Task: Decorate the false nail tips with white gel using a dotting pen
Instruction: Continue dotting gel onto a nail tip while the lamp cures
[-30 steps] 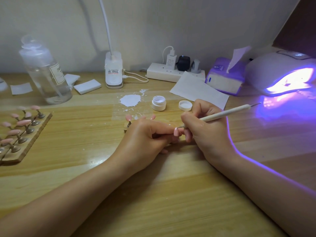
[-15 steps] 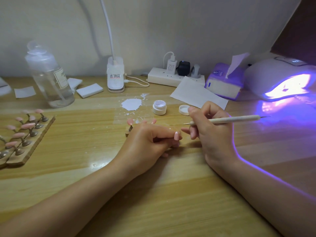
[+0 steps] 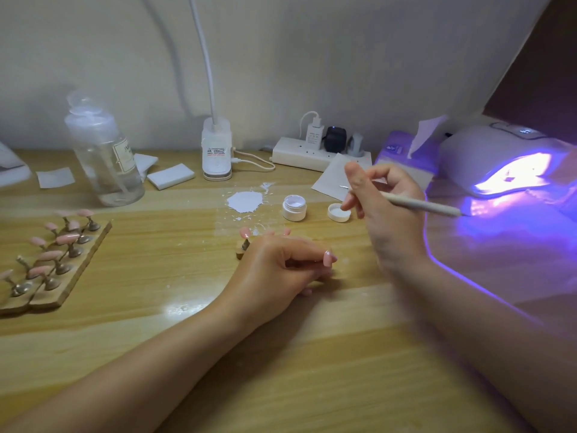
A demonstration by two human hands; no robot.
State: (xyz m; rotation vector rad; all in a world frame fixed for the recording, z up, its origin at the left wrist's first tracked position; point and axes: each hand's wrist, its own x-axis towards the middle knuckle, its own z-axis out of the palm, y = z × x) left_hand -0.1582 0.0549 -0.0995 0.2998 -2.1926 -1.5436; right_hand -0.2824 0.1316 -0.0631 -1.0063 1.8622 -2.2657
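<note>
1. The right hand (image 3: 385,210) is raised above the surface (image 3: 281,354), fingers curled round the dotting pen (image 3: 421,206), which it grips near the front; the metal tip (image 3: 343,186) points left, over the paper sheet (image 3: 331,179).
2. The left hand (image 3: 281,270) rests on the surface, fingers curled, pinching a pink nail tip (image 3: 329,257) between thumb and forefinger; the tip has a small white mark near its edge.
3. Just behind the left hand stands a small holder (image 3: 243,249) with another pink tip (image 3: 244,232).
4. The open gel jar (image 3: 294,207) sits between the hands' far side and a white smear (image 3: 244,202); its lid (image 3: 338,212) lies just right of it, below the right hand's fingers.
5. At the left, a wooden stand (image 3: 71,276) carries rows of pink tips on pegs.
6. Further back: a clear bottle (image 3: 104,151), white pads (image 3: 170,176), a lamp base (image 3: 217,151) and a power strip (image 3: 306,154).
7. At the right, a tissue box (image 3: 402,151) stands beside a UV lamp (image 3: 499,164) glowing violet.
</note>
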